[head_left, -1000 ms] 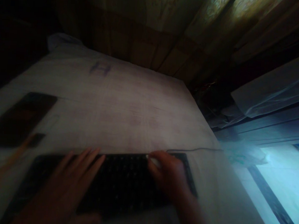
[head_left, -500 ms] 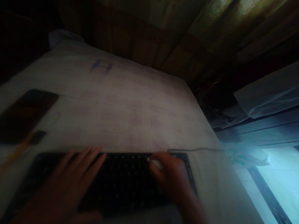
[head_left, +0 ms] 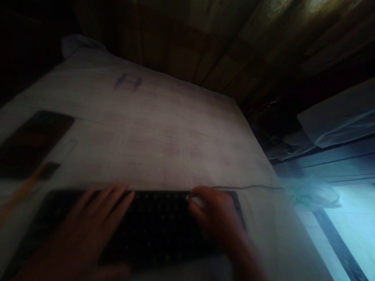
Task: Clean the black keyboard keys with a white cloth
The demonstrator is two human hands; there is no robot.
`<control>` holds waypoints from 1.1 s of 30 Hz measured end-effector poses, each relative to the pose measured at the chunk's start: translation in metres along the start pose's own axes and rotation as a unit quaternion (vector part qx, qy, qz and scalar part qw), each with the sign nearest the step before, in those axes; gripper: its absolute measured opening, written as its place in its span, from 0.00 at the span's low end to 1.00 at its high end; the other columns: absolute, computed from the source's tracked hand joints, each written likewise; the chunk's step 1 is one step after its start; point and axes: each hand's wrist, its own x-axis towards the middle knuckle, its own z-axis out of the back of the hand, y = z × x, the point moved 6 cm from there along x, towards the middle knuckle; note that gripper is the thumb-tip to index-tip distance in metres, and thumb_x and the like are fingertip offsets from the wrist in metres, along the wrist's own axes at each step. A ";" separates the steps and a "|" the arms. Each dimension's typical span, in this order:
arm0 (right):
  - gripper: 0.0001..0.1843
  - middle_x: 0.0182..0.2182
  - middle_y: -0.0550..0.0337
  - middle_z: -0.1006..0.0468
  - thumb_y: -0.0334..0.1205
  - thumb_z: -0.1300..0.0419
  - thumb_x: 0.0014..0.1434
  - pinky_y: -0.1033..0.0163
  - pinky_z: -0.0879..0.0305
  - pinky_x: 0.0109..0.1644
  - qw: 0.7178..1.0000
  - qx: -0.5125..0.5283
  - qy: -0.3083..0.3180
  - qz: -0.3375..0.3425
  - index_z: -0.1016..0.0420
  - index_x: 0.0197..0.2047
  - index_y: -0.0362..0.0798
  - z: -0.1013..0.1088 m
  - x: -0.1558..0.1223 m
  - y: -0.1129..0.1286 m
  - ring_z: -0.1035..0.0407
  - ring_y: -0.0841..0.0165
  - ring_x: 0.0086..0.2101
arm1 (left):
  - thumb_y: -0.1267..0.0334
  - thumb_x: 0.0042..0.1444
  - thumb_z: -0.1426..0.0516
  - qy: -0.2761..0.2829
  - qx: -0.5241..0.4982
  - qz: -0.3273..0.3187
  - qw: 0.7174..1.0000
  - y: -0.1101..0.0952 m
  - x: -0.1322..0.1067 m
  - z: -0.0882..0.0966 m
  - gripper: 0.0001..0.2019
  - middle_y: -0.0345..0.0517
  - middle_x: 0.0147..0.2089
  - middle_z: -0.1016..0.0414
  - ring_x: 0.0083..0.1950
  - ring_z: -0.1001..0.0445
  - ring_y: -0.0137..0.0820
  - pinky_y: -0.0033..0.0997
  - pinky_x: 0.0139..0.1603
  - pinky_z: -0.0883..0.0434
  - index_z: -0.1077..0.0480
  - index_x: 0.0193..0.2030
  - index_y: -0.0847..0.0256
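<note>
A black keyboard (head_left: pixel 158 227) lies near the front edge of a pale cloth-covered table (head_left: pixel 163 131). My left hand (head_left: pixel 88 231) lies flat on the keyboard's left half, fingers stretched out and apart. My right hand (head_left: pixel 215 215) rests on the keyboard's right half with its fingers curled around a small white thing (head_left: pixel 197 202) that I cannot make out. A thin cable (head_left: pixel 251 187) runs from the keyboard's far right corner off to the right.
A dark flat slab (head_left: pixel 26 144), like a phone or tablet, lies at the table's left. An orange stick-like thing (head_left: pixel 11 202) lies in front of it. Dark curtains (head_left: pixel 230 38) hang behind the table. Bright bluish floor (head_left: pixel 356 220) shows at the right.
My right hand has shifted slightly up and right on the keyboard. The view has drifted a little. My left hand stays flat on the keys.
</note>
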 end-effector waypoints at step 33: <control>0.07 0.30 0.59 0.18 0.31 0.41 0.56 0.64 0.32 0.37 0.998 0.028 -0.019 0.056 0.22 0.35 0.49 -0.009 -0.002 0.012 0.24 0.66 0.31 | 0.35 0.47 0.40 0.053 0.005 -0.003 0.999 -0.002 0.006 0.008 0.56 0.61 0.72 0.42 0.70 0.39 0.53 0.53 0.71 0.53 0.57 0.75 0.61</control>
